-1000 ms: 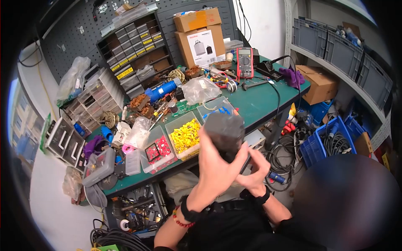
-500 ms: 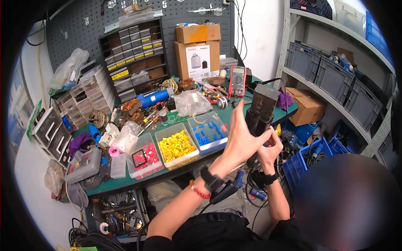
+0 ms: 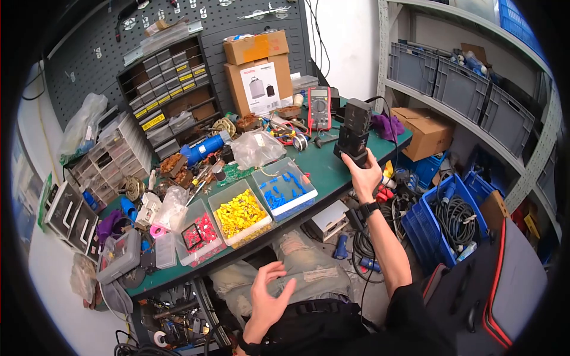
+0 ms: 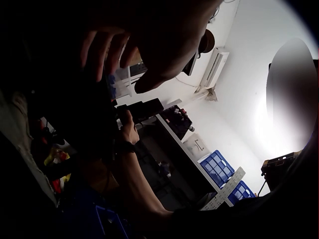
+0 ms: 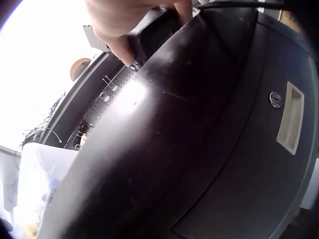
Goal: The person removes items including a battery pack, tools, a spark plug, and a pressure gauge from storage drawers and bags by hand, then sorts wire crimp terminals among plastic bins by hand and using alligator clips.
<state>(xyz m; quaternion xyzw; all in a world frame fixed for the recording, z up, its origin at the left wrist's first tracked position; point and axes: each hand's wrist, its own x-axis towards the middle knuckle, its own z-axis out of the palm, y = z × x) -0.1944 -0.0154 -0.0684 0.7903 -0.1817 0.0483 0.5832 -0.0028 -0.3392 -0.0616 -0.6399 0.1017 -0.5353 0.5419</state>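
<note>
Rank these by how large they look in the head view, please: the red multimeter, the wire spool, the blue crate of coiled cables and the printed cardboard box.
Largest to smallest:
blue crate of coiled cables
printed cardboard box
red multimeter
wire spool

1. The right hand [image 3: 363, 176] is hiding part of the black device [image 3: 357, 127].
2. The left wrist view's edge is cutting off the left hand [image 4: 164, 42].
3. Small drawer labels [image 3: 176, 92] are showing illegible lettering.
</note>
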